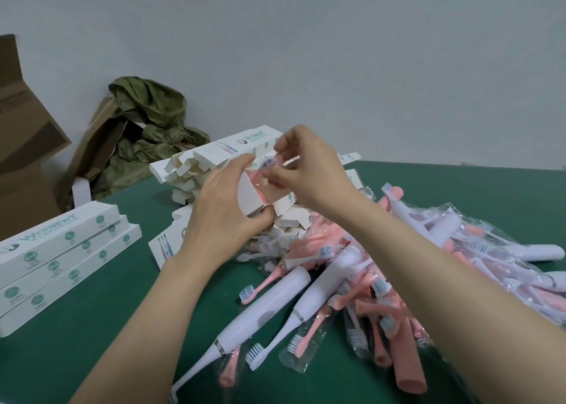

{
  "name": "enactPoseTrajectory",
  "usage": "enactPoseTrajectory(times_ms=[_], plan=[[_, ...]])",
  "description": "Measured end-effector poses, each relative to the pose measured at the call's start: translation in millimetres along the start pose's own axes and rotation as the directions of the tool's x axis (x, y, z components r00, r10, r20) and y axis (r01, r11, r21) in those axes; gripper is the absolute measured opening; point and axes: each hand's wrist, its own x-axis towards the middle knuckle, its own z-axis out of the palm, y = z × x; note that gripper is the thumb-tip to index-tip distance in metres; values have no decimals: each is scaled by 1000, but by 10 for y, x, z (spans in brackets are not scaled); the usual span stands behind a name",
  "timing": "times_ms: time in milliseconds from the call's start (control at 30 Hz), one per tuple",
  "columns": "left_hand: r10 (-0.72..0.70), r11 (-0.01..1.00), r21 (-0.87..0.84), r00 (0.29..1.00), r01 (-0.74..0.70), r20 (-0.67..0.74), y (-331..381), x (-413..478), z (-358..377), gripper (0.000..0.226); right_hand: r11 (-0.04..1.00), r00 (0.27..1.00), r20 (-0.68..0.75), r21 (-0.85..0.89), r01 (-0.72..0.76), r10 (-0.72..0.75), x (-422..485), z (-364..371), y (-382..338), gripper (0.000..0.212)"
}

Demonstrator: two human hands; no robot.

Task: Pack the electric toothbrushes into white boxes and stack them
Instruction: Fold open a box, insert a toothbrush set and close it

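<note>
Pinching bagged pink toothbrush (259,175), right grip (306,171) sat at 1 o'clock from white box (246,197) clasped in left grip (220,210); toothbrush axis ran 1-to-7, tail in box mouth.

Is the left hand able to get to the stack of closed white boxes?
Probably yes: mostly green table lies between the left hand and the stack of closed boxes. But it is busy gripping an open white box.

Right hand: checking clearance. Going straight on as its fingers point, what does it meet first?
Likely the white box gripped by the left hand, where its bagged toothbrush enters; depth unclear.
</note>
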Motion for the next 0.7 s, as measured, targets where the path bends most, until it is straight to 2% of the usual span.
enactPoseTrajectory(times_ms=[100, 133, 233, 333, 467, 600, 633, 700], plan=[[2, 1000, -8, 1000, -2, -25, 11, 7, -12, 71, 994, 995, -45, -73, 85, -88, -23, 53, -2, 16], [5, 1000, -3, 1000, -5, -29, 9, 12, -14, 72, 980, 990, -7, -148, 135, -138, -34, 87, -8, 12], [1, 1000, 14, 999, -1, -32, -16, 22, -18, 73, 919, 966, 139, -305, 251, -218, -26, 159, 30, 25], [-4, 1000, 2, 998, 4, -62, 7, 24, -22, 70, 912, 960, 166, -311, 267, -224, 10, 93, 25, 22], [27, 999, -21, 999, -28, -45, 39, 9, 6, 72, 949, 975, 61, -224, 220, -212, -30, 113, -3, 6], [29, 1000, -8, 999, -29, -34, 15, 1, 25, 77, 869, 919, 294, -342, 358, -263, -58, 114, 2, 24], [34, 999, -7, 998, -34, -47, 11, 5, 26, 75, 877, 925, 280, -334, 346, -258, -47, 59, 5, 25], [28, 1000, -9, 998, -29, -60, 1, 8, 22, 71, 937, 967, 162, -260, 235, -198, -33, -95, 27, 22]])
